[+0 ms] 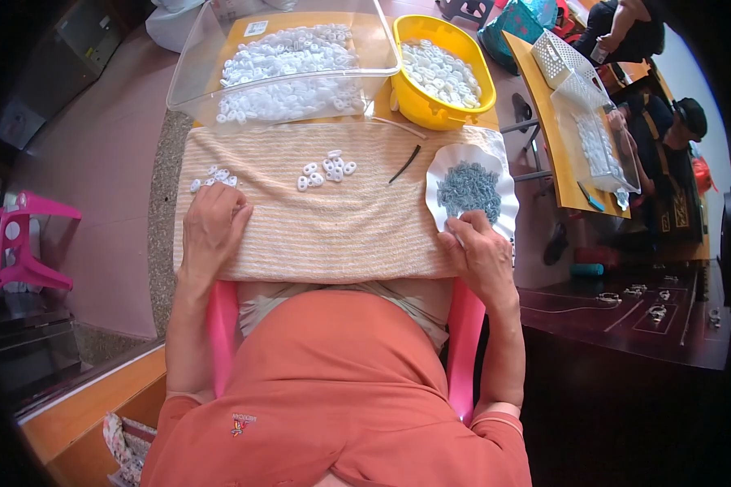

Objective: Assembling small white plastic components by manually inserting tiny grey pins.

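Note:
My left hand [212,221] rests on the striped towel [349,235] with its fingers curled and close together. Its fingertips reach a small group of white two-holed plastic pieces [219,174], and whatever they hold is hidden under them. At the right, my right hand [481,250] reaches over the near rim of a white wavy-edged dish [506,195]. Thumb and fingers pinch together at the edge of a heap of small grey-blue pieces [469,191]; what is between them is too small to make out. A second cluster of white two-holed pieces [326,172] lies mid-towel.
Behind the towel stand a large clear bin [280,81] of white pieces and a yellow basin [440,116] of similar ones. A thin black strip [404,164] lies left of the dish. At another table [547,89] on the right, a person [654,134] works beside a clear tray [597,162].

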`<state>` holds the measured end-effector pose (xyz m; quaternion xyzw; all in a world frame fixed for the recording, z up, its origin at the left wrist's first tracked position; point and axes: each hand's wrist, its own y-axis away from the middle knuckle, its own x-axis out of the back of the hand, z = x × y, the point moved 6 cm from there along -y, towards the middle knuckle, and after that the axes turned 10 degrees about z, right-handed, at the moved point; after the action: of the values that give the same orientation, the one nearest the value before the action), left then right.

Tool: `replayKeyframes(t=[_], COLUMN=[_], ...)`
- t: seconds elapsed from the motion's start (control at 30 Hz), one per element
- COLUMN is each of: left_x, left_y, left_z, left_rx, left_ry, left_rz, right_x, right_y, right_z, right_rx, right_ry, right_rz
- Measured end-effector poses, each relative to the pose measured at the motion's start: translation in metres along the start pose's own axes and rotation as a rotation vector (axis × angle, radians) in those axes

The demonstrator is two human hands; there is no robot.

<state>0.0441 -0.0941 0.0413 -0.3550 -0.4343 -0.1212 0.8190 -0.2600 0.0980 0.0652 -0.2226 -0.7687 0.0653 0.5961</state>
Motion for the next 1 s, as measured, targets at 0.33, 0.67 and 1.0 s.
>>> replayKeyframes(t=[0.33,0.67,1.0], left_x=[0.002,0.01,0.011], left_y=[-0.001,-0.002,-0.001], left_z=[0.007,0.01,0.014], left_rx=[-0.063,-0.109,-0.103], left_ry=[0.042,0.142,0.196], left_rz=[0.067,0.205,0.237], right_x=[-0.006,-0.007,-0.011], right_y=[0.006,0.009,0.006], right_z=[0.0,-0.003,-0.009], right_rx=[0.036,0.08,0.098], right_ry=[0.063,0.074,0.108], right_rz=[0.057,0.174,0.203])
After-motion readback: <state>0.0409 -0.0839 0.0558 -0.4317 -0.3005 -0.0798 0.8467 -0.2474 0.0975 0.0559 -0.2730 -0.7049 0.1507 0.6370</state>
